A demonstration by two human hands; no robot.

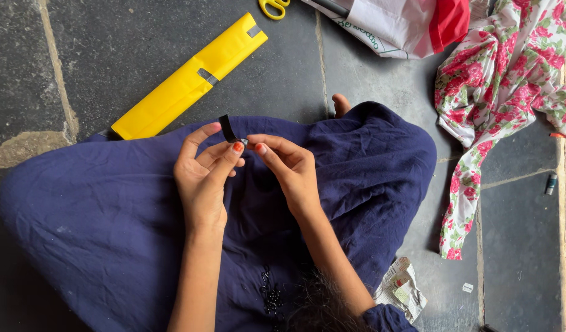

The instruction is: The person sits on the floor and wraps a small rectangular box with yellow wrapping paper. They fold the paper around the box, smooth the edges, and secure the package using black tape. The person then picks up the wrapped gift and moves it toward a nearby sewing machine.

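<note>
A short black strip (227, 128), narrow and dark, stands pinched between two hands above a lap draped in navy cloth (111, 215); the left hand (203, 175) closes thumb and forefinger on its lower end, the remaining fingers curled loosely behind; the right hand (290, 166) meets it from the other side, thumb and forefinger tips pressed together on a tiny pale piece (245, 142) at the strip's foot, too small to make out; both hands show red-painted nails. Beyond the lap, on the dark stone floor (24, 67), a long yellow folded packet (191, 79) with grey tape lies slantwise, just beside the navy cloth; yellow-handled scissors (273, 7) rest at the top edge; a white and red bag (406, 21) sits next to them; a floral fabric (498, 92) in pink and green sprawls to the right; a crumpled paper scrap (403, 288) lies near the person's right elbow; a small dark spool (550, 183) lies well apart at the far right.
</note>
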